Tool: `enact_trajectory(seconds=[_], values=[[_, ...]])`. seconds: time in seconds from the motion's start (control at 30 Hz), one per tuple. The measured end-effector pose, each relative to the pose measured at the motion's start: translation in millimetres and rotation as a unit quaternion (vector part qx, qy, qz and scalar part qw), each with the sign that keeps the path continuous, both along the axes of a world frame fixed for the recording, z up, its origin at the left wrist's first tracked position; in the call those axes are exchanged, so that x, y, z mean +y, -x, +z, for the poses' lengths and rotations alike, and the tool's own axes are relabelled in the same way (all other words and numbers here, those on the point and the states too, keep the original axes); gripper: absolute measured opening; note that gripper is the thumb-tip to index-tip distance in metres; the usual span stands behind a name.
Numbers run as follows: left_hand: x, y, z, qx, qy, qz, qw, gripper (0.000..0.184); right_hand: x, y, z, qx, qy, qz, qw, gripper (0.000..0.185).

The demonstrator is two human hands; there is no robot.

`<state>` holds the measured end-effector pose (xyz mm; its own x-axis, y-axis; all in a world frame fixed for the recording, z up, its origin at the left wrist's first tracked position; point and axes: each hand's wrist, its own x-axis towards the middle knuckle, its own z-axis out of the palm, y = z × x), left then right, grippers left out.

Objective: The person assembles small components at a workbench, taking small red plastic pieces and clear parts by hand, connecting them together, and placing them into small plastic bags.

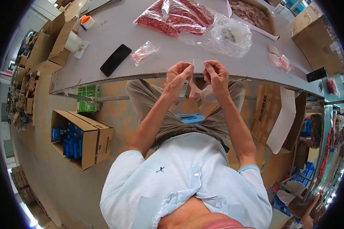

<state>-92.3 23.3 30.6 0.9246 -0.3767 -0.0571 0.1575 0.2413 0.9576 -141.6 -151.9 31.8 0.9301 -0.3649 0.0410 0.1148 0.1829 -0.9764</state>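
At the table's front edge, my left hand point(178, 77) and my right hand point(217, 75) are raised close together with thumbs and fingers pinched. A small clear plastic bag point(197, 65) shows faintly between them; its outline is hard to make out. To the left of my hands lies a small clear packet with red pieces point(144, 52), beside a black phone point(116, 60). Beyond my hands sits a large clear bag of red pieces point(176, 17), with a crumpled clear plastic bag point(229, 36) against its right side.
A shallow box of small packets point(273, 28) stands at the back right, near a closed carton point(317, 38). More red packets point(279, 59) and a black object point(316, 74) lie rightward. Left are a tape roll point(86, 22) and an open carton point(59, 45). Another person point(298, 198) sits right.
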Motion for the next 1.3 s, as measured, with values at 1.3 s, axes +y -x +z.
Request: enact_trajectory(seconds=[1.3], values=[[-14,-49,-4,0.037,-0.006,0.064,0.997,0.012,-5,-62,-11,0.010,0.058,0.019,0.998,0.012]])
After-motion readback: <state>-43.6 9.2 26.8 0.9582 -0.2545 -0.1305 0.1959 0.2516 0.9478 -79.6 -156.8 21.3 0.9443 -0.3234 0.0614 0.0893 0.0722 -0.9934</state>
